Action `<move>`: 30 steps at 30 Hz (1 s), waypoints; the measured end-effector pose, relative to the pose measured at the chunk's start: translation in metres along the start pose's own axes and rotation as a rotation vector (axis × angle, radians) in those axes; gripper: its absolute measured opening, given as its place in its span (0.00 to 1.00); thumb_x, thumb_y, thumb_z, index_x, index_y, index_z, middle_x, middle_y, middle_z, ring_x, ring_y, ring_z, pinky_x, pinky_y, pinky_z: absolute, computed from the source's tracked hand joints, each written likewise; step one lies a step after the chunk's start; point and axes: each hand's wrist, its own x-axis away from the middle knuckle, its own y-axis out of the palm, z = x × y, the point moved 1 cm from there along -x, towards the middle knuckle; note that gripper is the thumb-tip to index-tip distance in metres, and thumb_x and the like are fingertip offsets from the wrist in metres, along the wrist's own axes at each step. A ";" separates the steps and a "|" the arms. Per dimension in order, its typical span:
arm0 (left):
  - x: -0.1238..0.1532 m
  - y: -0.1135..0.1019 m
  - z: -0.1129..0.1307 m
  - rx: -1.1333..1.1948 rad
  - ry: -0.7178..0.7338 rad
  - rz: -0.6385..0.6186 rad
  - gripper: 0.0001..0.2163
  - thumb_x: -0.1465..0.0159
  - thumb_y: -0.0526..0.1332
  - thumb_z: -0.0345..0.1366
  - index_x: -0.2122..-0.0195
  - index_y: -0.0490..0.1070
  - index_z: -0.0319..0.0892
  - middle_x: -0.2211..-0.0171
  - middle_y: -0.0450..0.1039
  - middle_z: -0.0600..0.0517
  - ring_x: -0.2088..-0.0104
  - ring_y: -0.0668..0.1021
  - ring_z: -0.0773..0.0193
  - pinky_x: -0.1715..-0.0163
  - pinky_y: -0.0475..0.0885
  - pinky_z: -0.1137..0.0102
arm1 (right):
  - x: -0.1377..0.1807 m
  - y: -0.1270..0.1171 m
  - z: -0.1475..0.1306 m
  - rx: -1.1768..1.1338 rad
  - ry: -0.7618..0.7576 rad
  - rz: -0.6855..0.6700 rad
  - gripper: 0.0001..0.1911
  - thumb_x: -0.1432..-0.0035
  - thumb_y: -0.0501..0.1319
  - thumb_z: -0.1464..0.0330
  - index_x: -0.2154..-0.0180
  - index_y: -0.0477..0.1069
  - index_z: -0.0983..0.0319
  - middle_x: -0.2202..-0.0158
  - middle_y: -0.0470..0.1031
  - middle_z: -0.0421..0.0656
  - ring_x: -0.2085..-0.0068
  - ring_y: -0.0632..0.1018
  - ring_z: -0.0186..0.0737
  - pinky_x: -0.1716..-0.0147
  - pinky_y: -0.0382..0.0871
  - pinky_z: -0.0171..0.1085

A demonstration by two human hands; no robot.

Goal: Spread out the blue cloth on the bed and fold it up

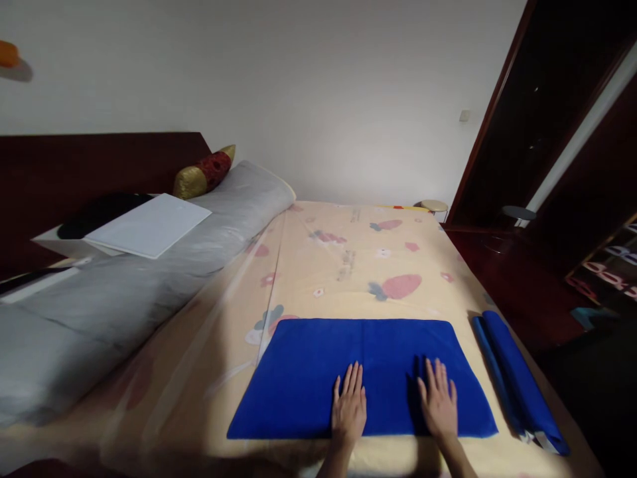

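A blue cloth (298,378) lies spread flat on the bed, near its front edge. My left hand (350,406) rests palm down on the cloth near its middle, fingers together and extended. My right hand (439,401) lies flat on the cloth a short way to the right, fingers slightly apart. Neither hand grips anything. To the right of the cloth, apart from it, a second blue cloth (517,382) lies rolled up along the bed's right edge.
The bed has a cream sheet (368,265) with a strawberry print. A long grey bolster (149,279) lies along the left, with a white board (149,226) and a gold-and-red cushion (204,172) beyond it. A dark wooden wardrobe (557,133) and small stool (434,207) stand at right.
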 end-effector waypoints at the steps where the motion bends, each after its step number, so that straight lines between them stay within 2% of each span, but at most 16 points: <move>1: 0.000 0.000 0.000 0.008 -0.006 0.000 0.25 0.32 0.37 0.37 0.36 0.30 0.57 0.31 0.49 0.62 0.32 0.59 0.67 0.34 0.61 0.53 | 0.000 0.001 -0.022 -0.032 -0.063 -0.050 0.34 0.38 0.36 0.48 0.35 0.45 0.55 0.30 0.49 0.45 0.31 0.52 0.46 0.34 0.52 0.54; 5: 0.000 0.005 -0.002 -0.001 -0.014 -0.006 0.25 0.33 0.39 0.39 0.36 0.31 0.58 0.32 0.51 0.64 0.33 0.60 0.67 0.34 0.62 0.54 | 0.007 0.010 -0.091 -0.181 -0.296 -0.257 0.28 0.35 0.37 0.54 0.35 0.41 0.49 0.30 0.45 0.38 0.31 0.50 0.40 0.34 0.54 0.52; 8: 0.000 0.007 -0.003 -0.036 0.005 -0.028 0.25 0.33 0.41 0.40 0.36 0.31 0.59 0.32 0.51 0.64 0.33 0.60 0.67 0.35 0.62 0.54 | 0.014 0.018 -0.112 -0.225 -0.368 -0.369 0.27 0.35 0.36 0.53 0.36 0.41 0.46 0.30 0.44 0.38 0.31 0.50 0.41 0.34 0.52 0.54; 13: 0.000 0.002 -0.004 0.000 -0.012 -0.070 0.24 0.33 0.40 0.41 0.37 0.32 0.59 0.31 0.50 0.63 0.32 0.58 0.66 0.33 0.60 0.51 | 0.017 0.016 -0.117 -0.244 -0.331 -0.440 0.28 0.36 0.35 0.51 0.36 0.39 0.46 0.30 0.41 0.38 0.30 0.47 0.40 0.32 0.46 0.56; 19: -0.001 0.002 0.000 0.038 -0.024 -0.098 0.24 0.33 0.39 0.44 0.37 0.32 0.58 0.31 0.49 0.60 0.31 0.57 0.63 0.32 0.58 0.48 | 0.018 0.014 -0.116 -0.261 -0.341 -0.420 0.29 0.36 0.35 0.51 0.36 0.37 0.46 0.30 0.41 0.37 0.30 0.47 0.42 0.32 0.46 0.56; 22: -0.003 -0.003 -0.009 -0.002 0.013 -0.110 0.24 0.33 0.40 0.44 0.37 0.32 0.60 0.31 0.49 0.60 0.32 0.57 0.62 0.33 0.59 0.47 | 0.019 0.015 -0.116 -0.269 -0.348 -0.416 0.28 0.36 0.35 0.51 0.36 0.37 0.46 0.30 0.40 0.36 0.30 0.47 0.42 0.32 0.47 0.56; 25: -0.002 -0.023 -0.045 -0.060 0.011 -0.125 0.24 0.33 0.39 0.45 0.37 0.34 0.63 0.31 0.48 0.61 0.32 0.57 0.64 0.33 0.59 0.50 | 0.018 0.013 -0.116 -0.278 -0.333 -0.424 0.28 0.36 0.34 0.51 0.36 0.37 0.45 0.30 0.40 0.36 0.30 0.47 0.41 0.32 0.47 0.55; 30: 0.017 -0.066 -0.156 -0.200 -0.217 -0.133 0.24 0.34 0.37 0.48 0.36 0.40 0.58 0.31 0.50 0.58 0.32 0.56 0.63 0.33 0.58 0.50 | 0.019 0.012 -0.117 -0.289 -0.318 -0.431 0.28 0.36 0.34 0.51 0.36 0.36 0.44 0.30 0.40 0.35 0.30 0.47 0.41 0.32 0.46 0.56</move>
